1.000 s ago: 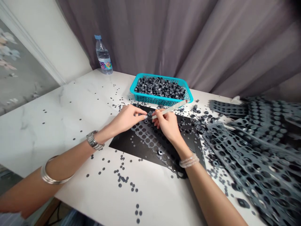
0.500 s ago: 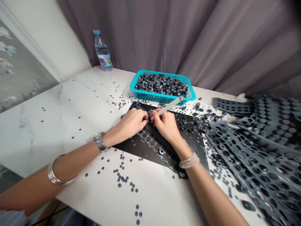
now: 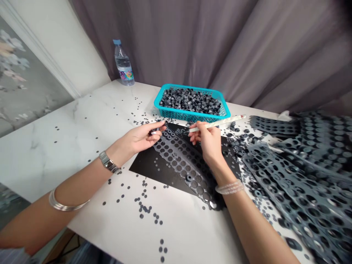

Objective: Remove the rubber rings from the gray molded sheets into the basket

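Head view: white bench (image 3: 55, 168) runs back to a grey-purple curtain (image 3: 170, 44); its near edge cuts diagonally across the lower L. Most room to move is on the L side, w/ just a thin scatter of dark discs (image 3: 161, 249) there & up front. Tight on the R: a heap of perforated sheets (image 3: 299, 183) crowds right up nr the black mat (image 3: 165, 179), loose bits filling the gap btwn. Teal basket (image 3: 158, 101), full of small dark parts, sits just beyond the mat's far edge, nr the curtain. Bottle (image 3: 124, 66) stands upright at the back L, well apart from both hands.

Perforated strip (image 3: 178, 161) lies diagonally on the mat, far end by the L hand (image 3: 140, 136), near end angled toward the person, R of centre. One dark ring (image 3: 189, 177) sits on it, past midway.

L arm reaches in from lower L, wrist w/ a metal watch (image 3: 108, 162), bangle (image 3: 66, 207) higher up; hand turned thumb-up, fingers curled in a narrow pinch on a small dark piece (image 3: 166, 124), too small to tell its exact shape. R arm comes up from lower R, bead bracelet (image 3: 229, 187) at the wrist; R hand (image 3: 210, 143) grips a white stick (image 3: 225, 121) pen-style, tip pointing L over the mat, tail out R. Hands apart, part of mat showing btwn.
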Tool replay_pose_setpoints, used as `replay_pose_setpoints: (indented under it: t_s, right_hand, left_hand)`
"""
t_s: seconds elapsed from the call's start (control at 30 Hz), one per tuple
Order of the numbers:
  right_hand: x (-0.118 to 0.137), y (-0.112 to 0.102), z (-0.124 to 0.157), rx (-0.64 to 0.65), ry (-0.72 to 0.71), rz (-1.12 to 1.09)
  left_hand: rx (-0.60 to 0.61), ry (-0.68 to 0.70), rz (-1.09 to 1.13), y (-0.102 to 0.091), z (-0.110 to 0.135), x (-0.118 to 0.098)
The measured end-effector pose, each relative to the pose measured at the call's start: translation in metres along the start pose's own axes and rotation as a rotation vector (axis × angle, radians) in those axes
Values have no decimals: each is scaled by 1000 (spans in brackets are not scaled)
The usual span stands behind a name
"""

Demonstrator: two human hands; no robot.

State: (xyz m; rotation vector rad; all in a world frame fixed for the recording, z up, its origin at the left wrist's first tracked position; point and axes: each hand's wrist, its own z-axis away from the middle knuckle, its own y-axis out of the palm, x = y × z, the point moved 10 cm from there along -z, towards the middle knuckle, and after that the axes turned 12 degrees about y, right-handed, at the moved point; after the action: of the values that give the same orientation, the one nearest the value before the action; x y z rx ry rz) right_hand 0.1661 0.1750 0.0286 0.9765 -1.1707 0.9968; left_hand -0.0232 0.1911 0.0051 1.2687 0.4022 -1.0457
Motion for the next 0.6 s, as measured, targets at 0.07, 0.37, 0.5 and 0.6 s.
replay_pose_setpoints:
  t_s: [0.07,0.37,0.5,0.6]
  right_hand:
    - [2,-4,-2,-8,2,-42]
    - [-4,0,-1,23,19,-24]
    - [-6,0,-2,27,27,-20]
    - [-7,2,-3,36,32,1]
  left_hand:
    - [-3,-14,27,4,2,6]
    - [13,-34,152,20,14,8]
    - [25,-25,175,23,16,9]
    - [22,-27,190,24,17,10]
